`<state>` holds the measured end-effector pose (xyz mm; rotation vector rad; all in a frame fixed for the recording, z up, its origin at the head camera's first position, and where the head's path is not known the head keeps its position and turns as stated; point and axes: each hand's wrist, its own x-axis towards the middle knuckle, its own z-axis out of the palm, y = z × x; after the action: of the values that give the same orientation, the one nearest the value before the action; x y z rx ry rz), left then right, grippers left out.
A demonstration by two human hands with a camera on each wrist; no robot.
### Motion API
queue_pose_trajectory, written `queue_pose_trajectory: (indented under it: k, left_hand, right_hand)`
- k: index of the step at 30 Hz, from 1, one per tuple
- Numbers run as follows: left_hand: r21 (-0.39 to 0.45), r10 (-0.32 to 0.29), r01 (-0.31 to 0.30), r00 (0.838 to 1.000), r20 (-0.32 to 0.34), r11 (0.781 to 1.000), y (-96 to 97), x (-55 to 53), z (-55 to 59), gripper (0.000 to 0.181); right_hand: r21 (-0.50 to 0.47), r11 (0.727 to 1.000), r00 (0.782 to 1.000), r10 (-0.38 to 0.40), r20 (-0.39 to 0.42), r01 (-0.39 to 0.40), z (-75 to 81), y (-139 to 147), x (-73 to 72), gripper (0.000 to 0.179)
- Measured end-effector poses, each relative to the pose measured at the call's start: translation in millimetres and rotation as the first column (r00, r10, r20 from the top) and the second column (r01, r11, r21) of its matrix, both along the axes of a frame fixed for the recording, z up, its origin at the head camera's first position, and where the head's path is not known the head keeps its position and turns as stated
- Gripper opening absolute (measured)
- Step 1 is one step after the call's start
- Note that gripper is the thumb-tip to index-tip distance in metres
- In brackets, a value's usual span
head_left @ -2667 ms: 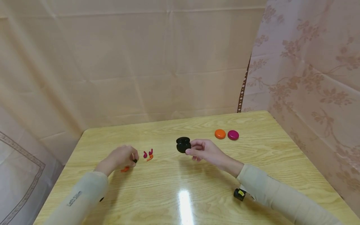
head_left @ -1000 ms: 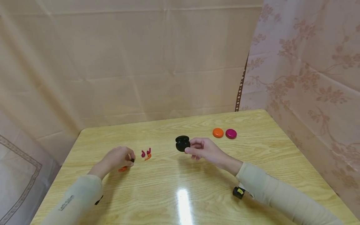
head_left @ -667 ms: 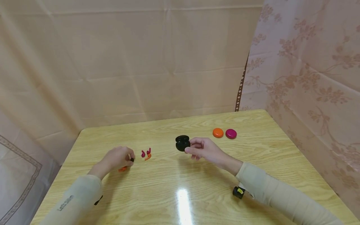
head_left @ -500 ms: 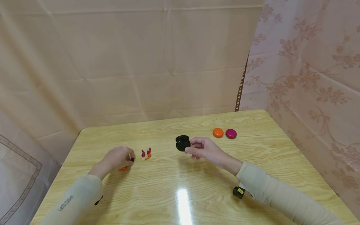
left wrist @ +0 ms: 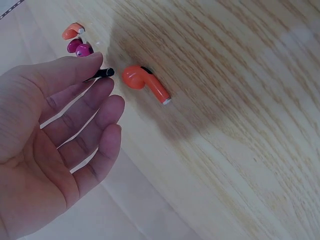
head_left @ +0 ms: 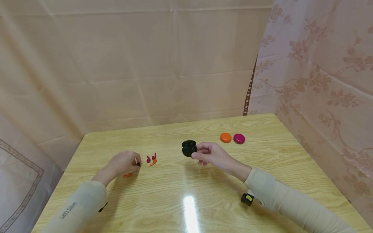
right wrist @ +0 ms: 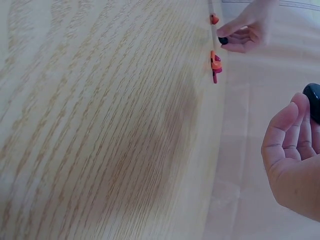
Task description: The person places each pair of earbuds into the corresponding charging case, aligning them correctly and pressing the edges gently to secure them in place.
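Note:
Between thumb and fingertips, my left hand [head_left: 122, 163] pinches a small black earbud [left wrist: 104, 73], close over the table at the left. An orange earbud [left wrist: 145, 80] with a stem lies on the wood just beside those fingertips. A second orange earbud [head_left: 153, 162] and two magenta earbuds, one of them this magenta earbud [head_left: 148, 159], lie clustered right of the left hand. My right hand [head_left: 214, 157] holds a round black earbud case [head_left: 189, 149] by its side, raised over the middle of the table, its lid hinged up. The case's inside is too dark to make out.
A round orange case [head_left: 225, 137] and a round magenta case [head_left: 239, 138], both with lids down, sit at the back right of the wooden table [head_left: 163, 200]. A black device with a yellow patch [head_left: 247, 199] shows under the right sleeve. Curtains hang behind.
The left hand has shifted a touch up and right with the black earbud over the last half second. The right hand and case keep their place; the view has moved slightly since the earliest frame.

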<state>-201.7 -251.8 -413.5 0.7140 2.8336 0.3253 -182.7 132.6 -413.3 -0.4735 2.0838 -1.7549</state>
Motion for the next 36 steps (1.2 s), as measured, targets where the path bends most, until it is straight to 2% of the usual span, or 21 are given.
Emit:
queue_pose_trajectory:
  k: [12, 24, 36]
  left_hand:
    - [0.018, -0.005, 0.005, 1.000, -0.016, 1.000, 3.2, 0.7, 1.3, 0.013]
    - [0.075, -0.099, 0.102, 0.994, -0.043, 0.992, 13.6, 2.2, 8.9, 0.012]
    - [0.163, -0.136, 0.140, 0.990, -0.034, 0.977, 23.7, -0.6, 5.7, 0.012]
  right_hand:
    - [0.004, 1.000, 1.000, -0.006, 0.006, 0.006, 1.0, 0, 1.0, 0.039]
    - [-0.003, 1.000, 1.000, 0.004, 0.009, -0.004, 2.9, 0, 1.9, 0.039]
    - [-0.009, 1.000, 1.000, 0.014, 0.012, -0.014, 0.2, 1, -0.1, 0.041]
